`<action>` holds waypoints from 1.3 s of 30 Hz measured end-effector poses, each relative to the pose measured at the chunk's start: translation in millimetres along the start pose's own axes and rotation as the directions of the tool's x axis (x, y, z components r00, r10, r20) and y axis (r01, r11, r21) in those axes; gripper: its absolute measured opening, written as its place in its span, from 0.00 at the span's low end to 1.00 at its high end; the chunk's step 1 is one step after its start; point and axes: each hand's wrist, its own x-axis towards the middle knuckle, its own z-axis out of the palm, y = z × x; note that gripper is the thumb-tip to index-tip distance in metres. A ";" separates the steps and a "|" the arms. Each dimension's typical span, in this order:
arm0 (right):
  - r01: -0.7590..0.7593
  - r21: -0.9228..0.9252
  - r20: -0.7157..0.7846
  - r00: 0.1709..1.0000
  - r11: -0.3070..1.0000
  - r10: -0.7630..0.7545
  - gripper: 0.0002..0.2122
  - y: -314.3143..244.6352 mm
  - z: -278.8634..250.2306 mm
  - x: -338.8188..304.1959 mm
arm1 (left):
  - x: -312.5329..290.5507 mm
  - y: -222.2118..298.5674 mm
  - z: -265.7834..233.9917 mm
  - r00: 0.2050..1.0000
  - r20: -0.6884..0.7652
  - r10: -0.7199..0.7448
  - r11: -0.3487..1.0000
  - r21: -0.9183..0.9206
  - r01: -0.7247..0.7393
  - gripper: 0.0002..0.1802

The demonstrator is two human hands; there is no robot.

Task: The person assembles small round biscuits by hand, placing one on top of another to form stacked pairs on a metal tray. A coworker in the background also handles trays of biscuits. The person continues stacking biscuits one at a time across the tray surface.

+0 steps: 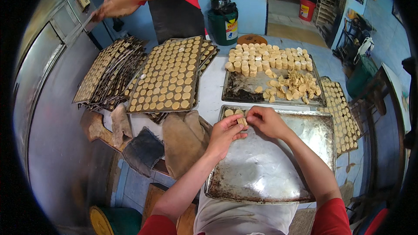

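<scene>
Fingers (237,127) of both hands pinch biscuit stack (242,122) over tray (278,169).

near tray (278,178) front | biscuit tray (244,91) behind | stacked trays (130,69) left

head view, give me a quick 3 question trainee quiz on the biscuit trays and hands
1. True or false: the near metal tray is almost bare.
2. What do the left hand and right hand hold between them? A) a stack of round biscuits B) a cloth C) a knife
3. Where on the far tray do the stacked biscuits stand: far edge or near edge?

Key
1. True; only a few biscuits lie in its far left corner.
2. A, the biscuit stack.
3. Far edge; a loose biscuit pile lies nearer.
</scene>
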 end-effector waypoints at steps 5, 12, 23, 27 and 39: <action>-0.037 0.140 0.061 0.998 0.989 0.029 0.08 -5.1 3.3 -7.2 | 2.2 -3.3 4.3 1.000 0.003 0.004 1.000 0.003 -0.004 0.24; -0.116 -0.524 -0.137 0.989 0.844 0.051 0.14 9.1 -25.0 -9.7 | -0.1 -1.6 22.4 0.998 -0.068 -0.004 1.000 -0.021 0.002 0.10; -0.174 -0.343 -0.118 0.983 0.923 0.141 0.14 13.0 -44.9 -26.3 | 5.2 -9.8 35.8 0.998 0.039 -0.042 0.999 0.022 0.041 0.05; -0.030 0.026 -0.010 1.000 0.999 0.030 0.16 2.2 -35.5 -33.8 | 10.3 -18.6 37.0 0.997 0.068 -0.041 0.998 0.056 0.037 0.05; -0.089 -0.034 -0.006 0.996 0.995 0.089 0.12 7.8 -61.9 -53.7 | 20.9 -31.9 64.9 0.991 0.115 -0.070 0.996 0.065 0.063 0.04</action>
